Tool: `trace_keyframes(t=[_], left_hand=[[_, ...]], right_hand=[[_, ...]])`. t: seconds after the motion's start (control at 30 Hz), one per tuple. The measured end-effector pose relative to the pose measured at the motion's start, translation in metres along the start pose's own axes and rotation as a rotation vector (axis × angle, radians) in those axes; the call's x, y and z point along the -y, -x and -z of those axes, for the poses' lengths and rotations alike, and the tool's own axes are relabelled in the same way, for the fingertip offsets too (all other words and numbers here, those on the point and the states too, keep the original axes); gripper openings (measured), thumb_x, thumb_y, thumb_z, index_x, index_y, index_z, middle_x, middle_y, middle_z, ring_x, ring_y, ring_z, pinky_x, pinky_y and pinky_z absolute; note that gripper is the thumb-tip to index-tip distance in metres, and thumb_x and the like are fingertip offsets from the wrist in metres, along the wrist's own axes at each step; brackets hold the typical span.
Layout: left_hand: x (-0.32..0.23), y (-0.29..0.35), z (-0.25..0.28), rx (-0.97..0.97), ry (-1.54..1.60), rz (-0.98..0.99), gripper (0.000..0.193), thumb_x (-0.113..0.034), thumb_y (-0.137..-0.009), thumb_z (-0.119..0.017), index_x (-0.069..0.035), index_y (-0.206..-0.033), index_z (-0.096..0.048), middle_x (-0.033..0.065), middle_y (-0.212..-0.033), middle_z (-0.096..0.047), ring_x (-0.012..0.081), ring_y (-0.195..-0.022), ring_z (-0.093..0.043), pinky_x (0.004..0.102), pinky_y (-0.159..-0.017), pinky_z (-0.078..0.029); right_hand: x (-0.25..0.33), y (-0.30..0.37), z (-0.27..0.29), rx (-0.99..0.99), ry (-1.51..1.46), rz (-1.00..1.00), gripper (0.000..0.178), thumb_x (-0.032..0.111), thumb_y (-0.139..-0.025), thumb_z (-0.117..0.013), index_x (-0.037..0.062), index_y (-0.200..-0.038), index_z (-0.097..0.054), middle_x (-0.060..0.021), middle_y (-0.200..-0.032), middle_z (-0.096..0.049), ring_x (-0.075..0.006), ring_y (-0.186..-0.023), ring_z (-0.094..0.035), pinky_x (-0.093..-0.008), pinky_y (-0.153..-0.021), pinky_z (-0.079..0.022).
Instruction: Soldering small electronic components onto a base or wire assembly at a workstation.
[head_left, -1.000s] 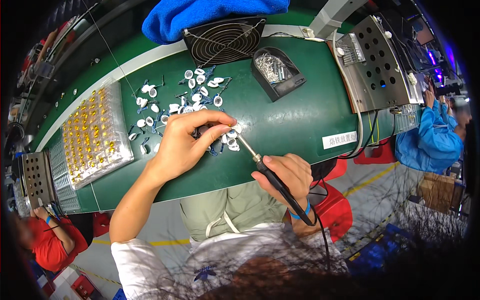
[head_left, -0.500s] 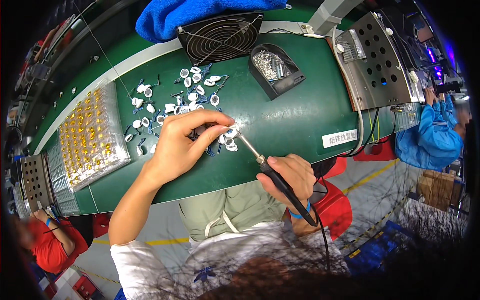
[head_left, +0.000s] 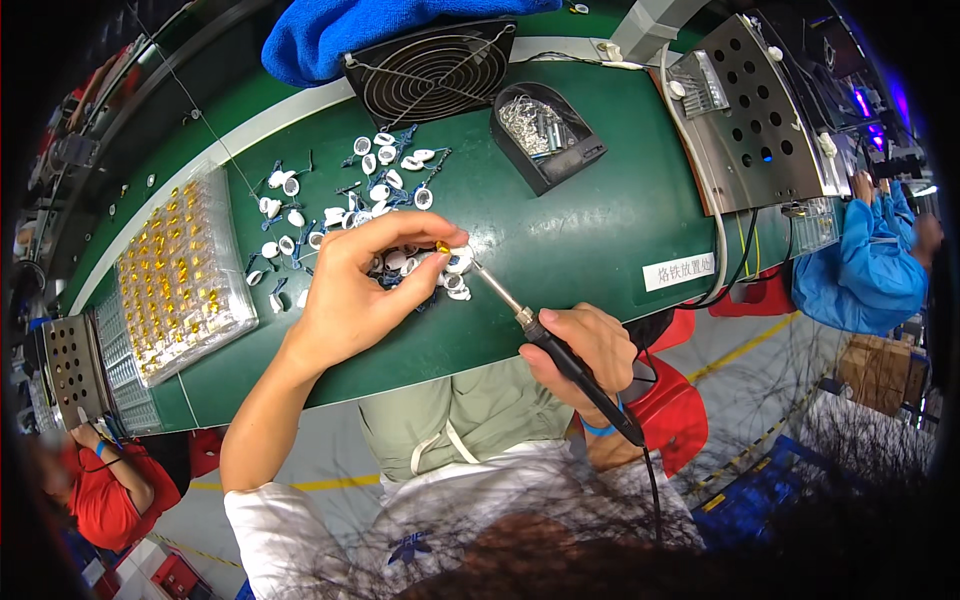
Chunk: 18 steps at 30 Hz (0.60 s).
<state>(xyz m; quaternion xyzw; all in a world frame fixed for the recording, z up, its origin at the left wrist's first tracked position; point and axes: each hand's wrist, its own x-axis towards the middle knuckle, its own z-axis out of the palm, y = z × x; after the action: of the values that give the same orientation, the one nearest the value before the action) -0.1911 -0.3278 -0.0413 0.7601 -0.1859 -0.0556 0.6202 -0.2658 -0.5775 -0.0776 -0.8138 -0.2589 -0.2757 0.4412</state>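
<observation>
My left hand (head_left: 365,275) is closed in a pinch, with a small gold-coloured part (head_left: 443,247) showing between thumb and forefinger. In my right hand (head_left: 588,352) is a black-handled soldering iron (head_left: 568,368), gripped like a pen. Its metal tip points up and left, close beside a white round piece (head_left: 459,262) at my left fingertips. Whether the tip touches anything, or whether that white piece is held or lies on the table, I cannot tell. Around and behind my left hand are several white oval pieces (head_left: 424,198) with dark blue wires.
A clear tray of gold parts (head_left: 175,275) lies left on the green table (head_left: 590,235). Behind stand a black fan (head_left: 432,78) and a blue cloth (head_left: 350,35). A black bin (head_left: 545,135) holds small metal pieces. A perforated metal box (head_left: 750,120) stands right; co-workers sit either side.
The gold part has come into sight between my left fingertips. The soldering iron has moved slightly down and right. My left hand keeps nearly the same place.
</observation>
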Motion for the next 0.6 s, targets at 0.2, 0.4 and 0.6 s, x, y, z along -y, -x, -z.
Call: trace_keyframes(t=[0.2, 0.4, 0.6], left_hand=[[-0.003, -0.001, 0.009, 0.109, -0.126, 0.018, 0.039, 0.007, -0.095, -0.066, 0.003, -0.134, -0.060, 0.0153, -0.118, -0.076, 0.0195, -0.112, -0.072, 0.0324, -0.101, -0.055], [-0.004, -0.004, 0.009, 0.113, -0.150, -0.069, 0.044, 0.008, -0.094, -0.063, 0.000, -0.137, -0.061, 0.0132, -0.112, -0.078, 0.0235, -0.105, -0.075, 0.0337, -0.091, -0.059], [-0.005, -0.004, 0.007, 0.078, -0.130, -0.064, 0.042, 0.009, -0.094, -0.062, -0.001, -0.134, -0.064, 0.0125, -0.110, -0.077, 0.0253, -0.101, -0.075, 0.0346, -0.088, -0.059]], right_hand=[[0.000, -0.004, -0.002, 0.008, -0.023, -0.001, 0.039, 0.017, -0.078, -0.090, -0.0021, -0.105, -0.070, -0.0138, -0.082, -0.072, -0.0263, -0.060, -0.066, -0.0338, -0.054, -0.052], [0.001, -0.008, 0.000, 0.020, -0.024, 0.014, 0.043, 0.011, -0.072, -0.092, -0.0009, -0.106, -0.070, -0.0125, -0.085, -0.074, -0.0245, -0.060, -0.067, -0.0322, -0.053, -0.051], [0.000, -0.009, -0.003, 0.023, -0.032, 0.034, 0.043, 0.011, -0.072, -0.092, -0.0014, -0.107, -0.070, -0.0128, -0.085, -0.074, -0.0245, -0.060, -0.067, -0.0323, -0.053, -0.051]])
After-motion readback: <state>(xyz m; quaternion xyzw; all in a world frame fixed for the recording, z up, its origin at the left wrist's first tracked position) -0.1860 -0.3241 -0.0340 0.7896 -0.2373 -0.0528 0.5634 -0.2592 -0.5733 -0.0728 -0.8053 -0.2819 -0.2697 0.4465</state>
